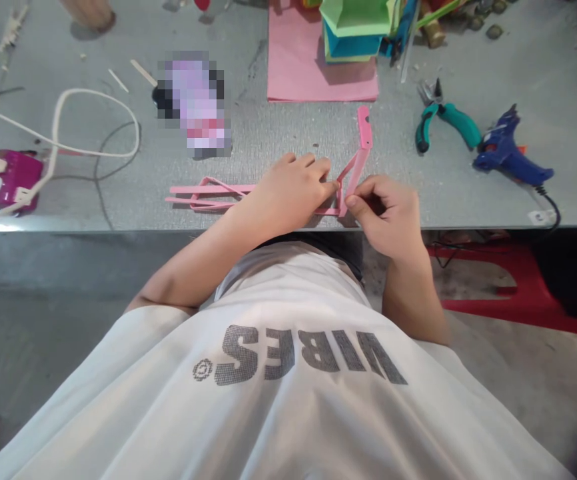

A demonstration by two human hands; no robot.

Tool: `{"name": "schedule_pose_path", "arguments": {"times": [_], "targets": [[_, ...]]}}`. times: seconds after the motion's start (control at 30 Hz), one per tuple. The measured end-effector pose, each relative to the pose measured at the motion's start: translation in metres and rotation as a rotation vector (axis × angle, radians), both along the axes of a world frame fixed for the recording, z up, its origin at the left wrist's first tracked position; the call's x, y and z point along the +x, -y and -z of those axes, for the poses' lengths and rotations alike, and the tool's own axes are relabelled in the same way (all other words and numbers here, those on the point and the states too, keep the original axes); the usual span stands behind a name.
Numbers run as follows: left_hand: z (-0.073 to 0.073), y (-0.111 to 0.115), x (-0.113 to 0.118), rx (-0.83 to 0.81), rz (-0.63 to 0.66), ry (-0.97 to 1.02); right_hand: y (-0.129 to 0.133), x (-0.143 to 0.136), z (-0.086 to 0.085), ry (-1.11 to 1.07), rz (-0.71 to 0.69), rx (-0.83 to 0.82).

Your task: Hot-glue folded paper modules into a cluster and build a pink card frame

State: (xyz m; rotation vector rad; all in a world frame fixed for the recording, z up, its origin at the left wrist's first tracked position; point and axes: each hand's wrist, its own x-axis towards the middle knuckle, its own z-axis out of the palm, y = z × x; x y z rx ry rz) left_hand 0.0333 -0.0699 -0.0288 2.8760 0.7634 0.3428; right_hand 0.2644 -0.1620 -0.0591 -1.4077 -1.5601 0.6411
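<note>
A pink frame of thin flat strips [180, 190] lies along the table's front edge. One end of it rises in an upright pink piece [364, 128] with small dark holes. My left hand [293, 190] lies across the frame with its fingers curled, thumb and forefinger gripping it close to the corner; it hides the frame's middle. On the other side of that corner, my right hand [386, 207] pinches the base of the upright piece between thumb and forefinger, the remaining fingers folded in.
Teal-handled pliers [456, 120] and a blue glue gun [511, 150] lie at the right. Pink paper [293, 67] carries green and blue folded-looking pieces [356, 33]. A blurred purple object [198, 100], a white cable [63, 100] and a magenta box [16, 180] are leftward.
</note>
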Motion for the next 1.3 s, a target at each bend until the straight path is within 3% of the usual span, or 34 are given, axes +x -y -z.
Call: {"name": "schedule_pose_path", "arguments": {"times": [0.2,0.37,0.57,0.8,0.97,1.3], "targets": [[-0.007,0.007,0.000,-0.025,-0.020,-0.045,0.000,0.000,-0.001,0.012,0.013,-0.025],[-0.007,0.009,0.000,-0.046,-0.035,-0.036,0.005,0.008,-0.008,0.048,-0.057,-0.090],[-0.011,0.009,0.002,-0.061,-0.055,-0.055,0.013,0.015,-0.013,0.174,-0.126,-0.032],[-0.015,0.014,0.006,-0.042,-0.100,-0.092,0.005,0.015,-0.012,0.107,-0.168,-0.114],[-0.012,0.012,0.007,-0.027,-0.090,-0.076,-0.004,0.015,-0.015,0.103,-0.192,-0.209],[-0.002,0.010,0.011,-0.017,-0.049,0.010,-0.006,0.010,-0.021,0.122,-0.208,-0.215]]}}
